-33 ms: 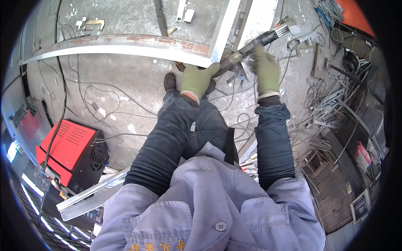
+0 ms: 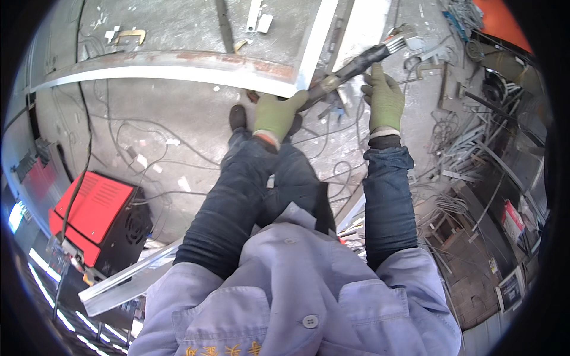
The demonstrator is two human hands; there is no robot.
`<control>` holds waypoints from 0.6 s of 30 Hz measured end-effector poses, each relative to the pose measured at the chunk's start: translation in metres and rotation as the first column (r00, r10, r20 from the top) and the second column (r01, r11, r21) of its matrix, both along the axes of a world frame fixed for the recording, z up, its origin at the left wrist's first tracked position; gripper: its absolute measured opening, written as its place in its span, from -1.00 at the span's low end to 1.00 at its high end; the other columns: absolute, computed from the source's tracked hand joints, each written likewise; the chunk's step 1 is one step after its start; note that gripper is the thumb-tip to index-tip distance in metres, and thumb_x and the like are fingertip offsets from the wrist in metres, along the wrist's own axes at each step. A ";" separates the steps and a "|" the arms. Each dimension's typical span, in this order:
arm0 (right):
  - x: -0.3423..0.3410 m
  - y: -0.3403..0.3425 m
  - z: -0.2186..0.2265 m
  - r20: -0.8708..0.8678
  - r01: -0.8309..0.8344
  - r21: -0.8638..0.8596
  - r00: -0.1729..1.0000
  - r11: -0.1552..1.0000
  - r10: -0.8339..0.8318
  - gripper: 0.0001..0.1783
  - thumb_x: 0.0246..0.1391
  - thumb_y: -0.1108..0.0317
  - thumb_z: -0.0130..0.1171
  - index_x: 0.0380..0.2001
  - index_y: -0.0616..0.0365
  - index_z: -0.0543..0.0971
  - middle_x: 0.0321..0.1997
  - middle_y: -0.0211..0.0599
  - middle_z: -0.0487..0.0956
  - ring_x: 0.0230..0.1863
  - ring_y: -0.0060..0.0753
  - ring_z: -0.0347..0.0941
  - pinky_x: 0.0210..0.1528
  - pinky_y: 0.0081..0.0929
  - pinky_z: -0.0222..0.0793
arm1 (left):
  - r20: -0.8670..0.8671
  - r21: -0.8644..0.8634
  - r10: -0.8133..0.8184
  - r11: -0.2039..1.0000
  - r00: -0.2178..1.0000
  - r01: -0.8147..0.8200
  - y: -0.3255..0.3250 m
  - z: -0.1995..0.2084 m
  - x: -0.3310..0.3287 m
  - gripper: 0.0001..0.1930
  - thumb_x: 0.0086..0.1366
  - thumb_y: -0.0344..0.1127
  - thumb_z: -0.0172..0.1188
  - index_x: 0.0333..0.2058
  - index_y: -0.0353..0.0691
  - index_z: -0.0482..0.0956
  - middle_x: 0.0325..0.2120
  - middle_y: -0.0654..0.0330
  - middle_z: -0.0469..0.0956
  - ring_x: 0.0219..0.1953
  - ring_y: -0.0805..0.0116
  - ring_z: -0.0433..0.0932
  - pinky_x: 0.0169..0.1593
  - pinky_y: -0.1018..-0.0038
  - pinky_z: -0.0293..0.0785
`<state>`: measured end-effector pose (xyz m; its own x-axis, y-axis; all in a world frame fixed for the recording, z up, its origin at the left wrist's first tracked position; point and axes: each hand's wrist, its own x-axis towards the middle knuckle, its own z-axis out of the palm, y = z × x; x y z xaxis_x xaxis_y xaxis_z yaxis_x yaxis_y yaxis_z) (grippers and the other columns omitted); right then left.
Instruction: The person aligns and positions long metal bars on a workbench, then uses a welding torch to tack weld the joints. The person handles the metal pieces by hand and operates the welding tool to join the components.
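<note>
My left hand (image 2: 276, 115), in a green glove, is closed at the near corner of a metal frame (image 2: 178, 72). Its thumb points right, against the near end of a long dark bar-shaped tool (image 2: 350, 70); the fingertips are hidden beneath. The tool slants up and away to the right, ending in a pale slotted part. To the right of the tool, my right hand (image 2: 385, 101), also green-gloved, is held up with fingers apart and partly bent. It holds nothing that I can see.
A red and black machine (image 2: 95, 210) stands at left, near pale metal profiles (image 2: 127, 285). Cables (image 2: 178, 139) wind over the concrete floor. A C-clamp (image 2: 130, 37) lies beyond the frame. Metal scraps (image 2: 466, 139) are heaped at right.
My right hand has drawn back from the tool toward the right, and its blur is gone. The left hand stays at the frame corner. The whole view has shifted slightly.
</note>
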<state>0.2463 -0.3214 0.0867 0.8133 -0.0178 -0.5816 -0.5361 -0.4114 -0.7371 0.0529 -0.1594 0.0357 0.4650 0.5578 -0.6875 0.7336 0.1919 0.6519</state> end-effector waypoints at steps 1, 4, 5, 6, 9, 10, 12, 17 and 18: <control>0.014 -0.011 -0.004 0.029 0.025 -0.066 0.999 0.997 -0.023 -0.19 0.31 -0.22 0.48 0.16 0.43 0.64 -0.08 -0.18 0.76 -0.30 -0.51 0.65 -0.32 -0.59 0.52 | 0.063 -0.014 -0.002 1.000 0.998 0.003 -0.003 0.002 0.003 -0.39 0.29 0.02 0.58 0.03 -0.49 0.78 -0.13 -0.03 0.84 -0.10 0.21 0.80 0.04 0.29 0.65; 0.061 -0.038 -0.047 0.158 0.017 -0.341 0.987 0.940 0.039 0.03 0.11 -0.33 0.60 0.22 0.47 0.61 -0.12 -0.20 0.72 -0.32 -0.45 0.63 -0.35 -0.50 0.52 | 0.009 -0.061 0.036 0.997 0.999 -0.035 -0.002 0.025 0.011 -0.35 0.27 0.10 0.57 -0.02 -0.50 0.79 -0.16 -0.10 0.84 -0.09 0.10 0.81 0.02 0.25 0.65; 0.071 -0.037 -0.059 0.145 0.009 -0.378 0.988 0.926 0.050 0.08 0.04 -0.37 0.63 0.23 0.48 0.62 -0.16 -0.17 0.71 -0.28 -0.41 0.63 -0.35 -0.46 0.53 | -0.009 -0.058 0.025 0.998 1.000 -0.025 -0.002 0.027 0.012 -0.33 0.27 0.12 0.56 -0.02 -0.50 0.79 -0.15 -0.12 0.83 -0.07 0.09 0.81 0.03 0.25 0.65; 0.077 -0.030 -0.065 0.122 0.009 -0.387 0.992 0.922 0.041 0.03 0.06 -0.36 0.62 0.17 0.48 0.66 -0.18 -0.15 0.72 -0.24 -0.39 0.66 -0.34 -0.47 0.53 | -0.032 -0.052 0.010 0.999 0.999 -0.012 0.000 0.030 0.012 -0.31 0.27 0.15 0.56 -0.03 -0.50 0.79 -0.14 -0.14 0.83 -0.06 0.07 0.82 0.03 0.24 0.65; 0.095 -0.004 -0.058 0.024 -0.109 -0.410 0.991 0.906 0.130 0.17 0.03 -0.38 0.58 0.24 0.64 0.60 0.26 0.36 0.69 0.31 0.13 0.63 0.40 -0.21 0.46 | -0.057 -0.046 -0.011 0.999 0.998 0.008 0.001 0.023 0.008 -0.29 0.27 0.17 0.55 0.00 -0.50 0.78 -0.09 -0.18 0.82 -0.01 0.06 0.81 0.06 0.25 0.65; 0.101 0.009 -0.048 0.025 -0.142 -0.422 0.985 0.895 0.168 0.13 0.04 -0.36 0.59 0.20 0.64 0.62 0.21 0.32 0.71 0.27 0.12 0.66 0.37 -0.21 0.48 | -0.060 -0.015 -0.015 1.000 0.998 0.015 0.002 0.019 0.005 -0.30 0.27 0.16 0.56 0.00 -0.50 0.78 -0.08 -0.18 0.82 0.00 0.06 0.80 0.07 0.25 0.65; 0.107 0.018 -0.054 0.036 -0.049 -0.388 0.997 0.920 0.068 -0.04 0.07 -0.26 0.62 0.06 0.59 0.68 0.06 0.19 0.78 0.09 0.06 0.72 0.25 -0.21 0.54 | -0.079 0.006 -0.032 0.999 0.996 0.032 0.000 0.019 0.007 -0.31 0.28 0.15 0.56 0.00 -0.50 0.79 -0.08 -0.16 0.82 0.00 0.06 0.80 0.07 0.25 0.64; 0.131 0.014 -0.080 0.090 0.029 -0.288 0.996 0.957 -0.003 -0.33 0.11 0.08 0.60 -0.03 0.59 0.71 -0.05 0.09 0.79 -0.11 -0.08 0.74 0.06 -0.24 0.61 | -0.031 0.001 0.016 1.000 0.999 -0.016 -0.005 0.008 0.007 -0.32 0.27 0.14 0.57 -0.01 -0.49 0.79 -0.12 -0.11 0.82 -0.05 0.07 0.79 0.04 0.25 0.63; 0.127 0.013 -0.080 0.105 0.109 -0.174 0.990 0.979 -0.092 -0.37 0.12 0.12 0.58 -0.05 0.59 0.71 -0.08 0.07 0.79 -0.13 -0.11 0.74 0.05 -0.24 0.60 | -0.054 -0.013 0.017 1.000 0.998 -0.018 -0.005 0.011 0.008 -0.32 0.27 0.14 0.57 -0.03 -0.50 0.79 -0.13 -0.11 0.82 -0.05 0.06 0.79 0.04 0.25 0.63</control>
<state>0.3738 -0.3081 0.0067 0.8541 -0.1988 -0.4807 -0.5115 -0.4888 -0.7067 0.0607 -0.1641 0.0466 0.4171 0.5563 -0.7188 0.7643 0.2133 0.6086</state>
